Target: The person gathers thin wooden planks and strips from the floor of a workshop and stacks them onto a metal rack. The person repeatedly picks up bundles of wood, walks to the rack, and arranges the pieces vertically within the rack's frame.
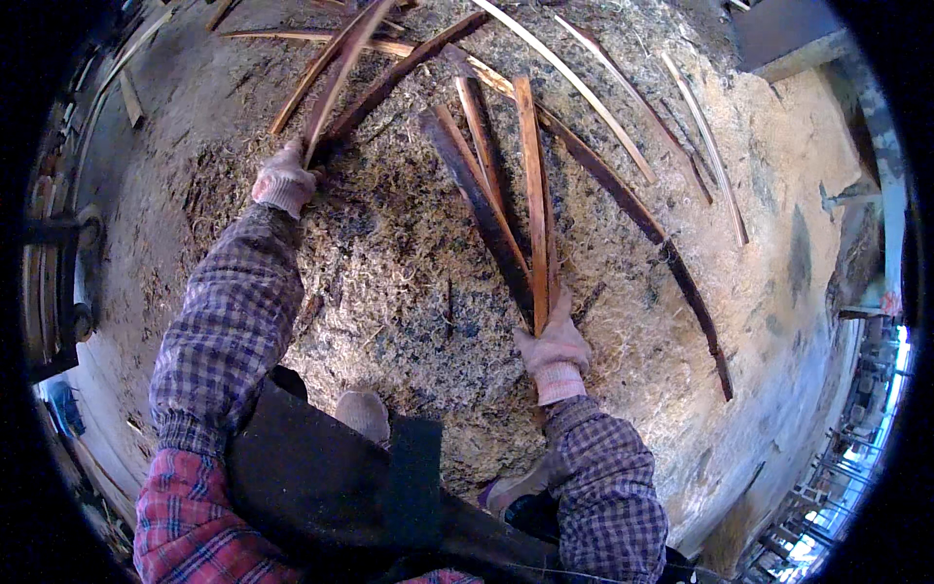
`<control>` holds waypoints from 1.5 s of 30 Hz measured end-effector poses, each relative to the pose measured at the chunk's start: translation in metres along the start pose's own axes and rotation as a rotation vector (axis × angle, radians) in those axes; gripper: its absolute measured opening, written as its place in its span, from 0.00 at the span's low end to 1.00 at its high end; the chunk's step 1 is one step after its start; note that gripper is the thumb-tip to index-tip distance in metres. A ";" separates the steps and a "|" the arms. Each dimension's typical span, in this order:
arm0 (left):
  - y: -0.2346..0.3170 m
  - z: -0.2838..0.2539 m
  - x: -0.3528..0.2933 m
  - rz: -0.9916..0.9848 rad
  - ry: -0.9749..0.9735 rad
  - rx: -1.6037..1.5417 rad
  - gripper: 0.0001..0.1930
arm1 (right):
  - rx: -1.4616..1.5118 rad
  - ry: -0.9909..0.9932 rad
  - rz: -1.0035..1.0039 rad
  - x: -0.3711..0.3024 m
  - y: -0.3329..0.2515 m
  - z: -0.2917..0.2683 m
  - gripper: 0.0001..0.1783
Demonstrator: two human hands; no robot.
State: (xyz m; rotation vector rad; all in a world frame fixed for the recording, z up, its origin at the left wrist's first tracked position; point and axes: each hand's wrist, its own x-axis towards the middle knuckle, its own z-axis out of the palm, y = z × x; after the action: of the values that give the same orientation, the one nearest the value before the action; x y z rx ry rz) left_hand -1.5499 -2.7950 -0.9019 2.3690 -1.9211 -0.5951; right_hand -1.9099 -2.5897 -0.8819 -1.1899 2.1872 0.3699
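My gloved left hand (284, 177) is closed at the near end of a long thin wood strip (336, 83), which points away from me at the upper left. In my gloved right hand (555, 348), right of the middle, are the near ends of several wood strips (528, 195). They fan out away from me, some with dark bark edges and others with pale orange faces. Just beyond my left hand a dark bark strip (399, 80) lies on the ground, crossing other strips.
Sawdust and shavings (389, 282) cover the ground. A long dark bark strip (647, 229) curves along the right; paler strips (574, 83) lie beyond it. A boxy block (788, 39) stands at the far right. My shoe (363, 417) shows below the middle, and a dark metal frame (49, 292) is at the left rim.
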 end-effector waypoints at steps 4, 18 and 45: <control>-0.016 0.014 -0.018 0.077 -0.054 -0.178 0.28 | 0.081 0.013 -0.019 -0.007 -0.010 -0.014 0.51; 0.068 0.080 -0.197 -0.139 -0.646 -1.221 0.19 | 0.286 -0.408 -0.396 -0.043 -0.070 0.012 0.57; 0.160 0.074 -0.192 -0.405 -0.592 -1.105 0.19 | 0.223 0.671 -0.063 0.094 0.376 -0.035 0.25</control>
State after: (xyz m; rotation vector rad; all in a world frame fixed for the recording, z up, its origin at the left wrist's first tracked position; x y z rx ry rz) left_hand -1.7539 -2.6348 -0.8763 1.8397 -0.7045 -1.9065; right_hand -2.2734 -2.4605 -0.9313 -1.3835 2.6406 -0.3503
